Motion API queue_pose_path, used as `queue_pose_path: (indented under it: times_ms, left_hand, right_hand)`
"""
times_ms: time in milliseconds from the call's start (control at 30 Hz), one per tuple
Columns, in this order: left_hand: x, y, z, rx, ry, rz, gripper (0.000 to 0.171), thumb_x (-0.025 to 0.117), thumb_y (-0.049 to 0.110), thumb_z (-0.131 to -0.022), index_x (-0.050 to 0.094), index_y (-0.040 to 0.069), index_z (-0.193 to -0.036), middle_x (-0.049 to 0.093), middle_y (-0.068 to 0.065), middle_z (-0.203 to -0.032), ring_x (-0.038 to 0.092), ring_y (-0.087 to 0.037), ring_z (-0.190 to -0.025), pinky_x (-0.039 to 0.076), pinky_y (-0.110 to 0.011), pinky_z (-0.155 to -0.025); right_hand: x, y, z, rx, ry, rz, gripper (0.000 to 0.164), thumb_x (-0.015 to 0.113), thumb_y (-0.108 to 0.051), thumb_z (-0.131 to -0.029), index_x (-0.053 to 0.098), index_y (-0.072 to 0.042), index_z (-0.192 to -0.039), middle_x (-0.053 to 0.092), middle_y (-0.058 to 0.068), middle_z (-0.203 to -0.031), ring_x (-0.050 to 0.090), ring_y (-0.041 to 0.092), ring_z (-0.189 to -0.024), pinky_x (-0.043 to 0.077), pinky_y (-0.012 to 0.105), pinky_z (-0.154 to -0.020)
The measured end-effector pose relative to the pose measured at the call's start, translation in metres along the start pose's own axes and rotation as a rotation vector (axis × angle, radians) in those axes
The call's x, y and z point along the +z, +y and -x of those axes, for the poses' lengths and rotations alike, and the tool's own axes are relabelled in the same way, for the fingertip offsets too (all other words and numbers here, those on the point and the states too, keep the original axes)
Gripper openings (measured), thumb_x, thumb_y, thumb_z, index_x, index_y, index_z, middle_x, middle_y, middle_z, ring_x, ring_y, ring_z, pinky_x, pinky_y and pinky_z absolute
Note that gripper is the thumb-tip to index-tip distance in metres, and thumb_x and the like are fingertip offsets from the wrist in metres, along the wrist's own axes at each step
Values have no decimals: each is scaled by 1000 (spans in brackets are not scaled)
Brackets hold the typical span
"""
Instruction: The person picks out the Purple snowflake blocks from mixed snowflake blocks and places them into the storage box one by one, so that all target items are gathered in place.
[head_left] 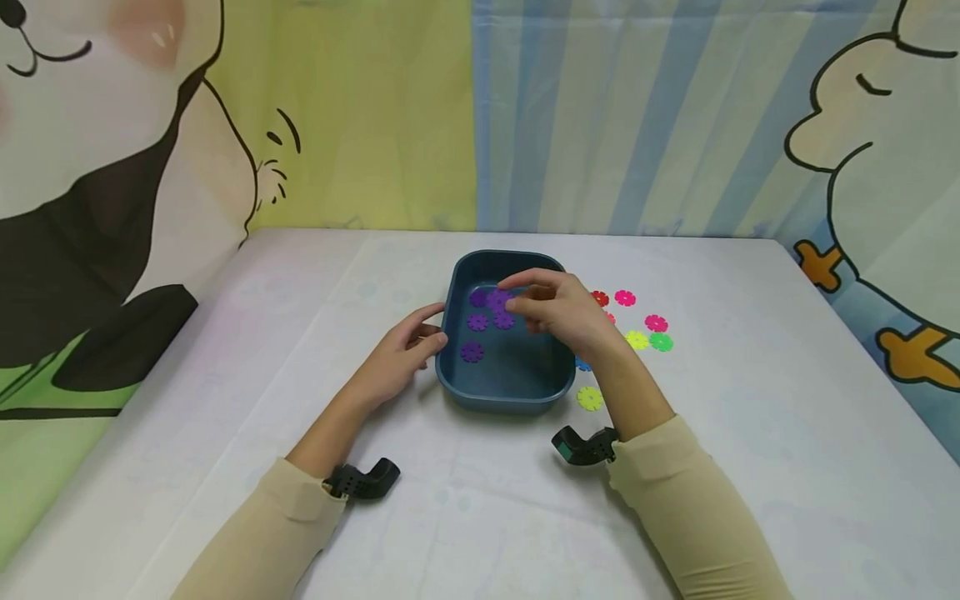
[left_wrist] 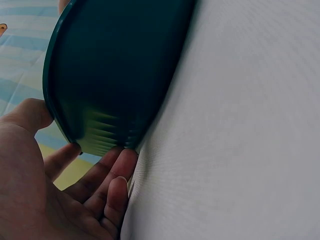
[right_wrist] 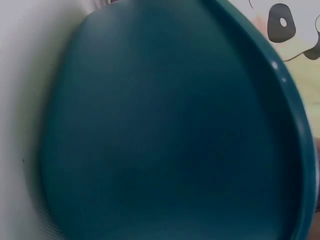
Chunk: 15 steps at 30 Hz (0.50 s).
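Note:
My left hand (head_left: 397, 354) rests against the left side of a dark blue plastic bin (head_left: 525, 406), fingers loosely bent. In the left wrist view, the thumb and fingertips of that hand (left_wrist: 75, 185) touch the outside of the bin (left_wrist: 120, 65). Over the bin's right half reaches my right hand (head_left: 558, 308), index finger and thumb at a purple flower-shaped disc (head_left: 497, 298); I cannot tell whether they pinch it. Several more purple discs (head_left: 472, 352) lie inside on the left. The bin (right_wrist: 165, 120) fills the right wrist view, its outer wall hiding the right fingers.
Right of the bin, loose discs are scattered on the white-covered table (head_left: 750, 400): a red one (head_left: 600, 297), pink ones (head_left: 656, 323), yellow ones (head_left: 589, 398), a green one (head_left: 662, 342) and a blue one (head_left: 583, 364) partly hidden. A cartoon-printed curtain (head_left: 375, 117) hangs behind.

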<state>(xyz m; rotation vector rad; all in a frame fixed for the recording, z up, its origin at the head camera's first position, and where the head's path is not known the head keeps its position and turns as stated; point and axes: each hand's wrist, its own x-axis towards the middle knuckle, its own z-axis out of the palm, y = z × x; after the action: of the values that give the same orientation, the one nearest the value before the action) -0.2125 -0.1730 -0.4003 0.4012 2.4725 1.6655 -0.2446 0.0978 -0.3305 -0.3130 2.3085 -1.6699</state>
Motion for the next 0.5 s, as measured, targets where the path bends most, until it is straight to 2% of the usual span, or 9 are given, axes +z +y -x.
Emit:
queue_pose_path:
  times_ms: [133,233,367,500]
  left_hand:
    - [0,0,-1,6,-2,1,55,55,25,-107,40,16,-159,62,-22,-135,63,-31,-113,50,-36,-83]
    - [0,-1,-2,10,-5,3,55,55,24,-107,40,15,-159,62,-23,-134,63,-30,-112,50,-36,-83]
    - [0,-1,-2,6,-4,8,55,55,24,-107,40,15,-159,63,-23,-134,63,-31,-113,50,-36,-82]
    - [0,0,-2,1,-2,11,55,55,24,-107,40,16,-159,63,-23,-134,63,-31,-112,50,-36,-82]
  right_hand:
    - [5,0,-1,-5,-15,38,30,71,-20,-98,72,-19,-127,66,11,-106,61,30,-83,54,44,-87]
    - [7,1,-3,-14,-32,82,28,71,-19,-98,73,-20,-126,65,16,-106,61,29,-79,56,41,-80]
    - [9,2,-4,-28,-55,132,27,70,-16,-99,73,-18,-126,64,21,-105,57,24,-65,54,33,-65]
    - [11,2,-3,-25,-72,197,27,67,-14,-100,73,-17,-126,64,21,-105,52,22,-57,51,29,-58]
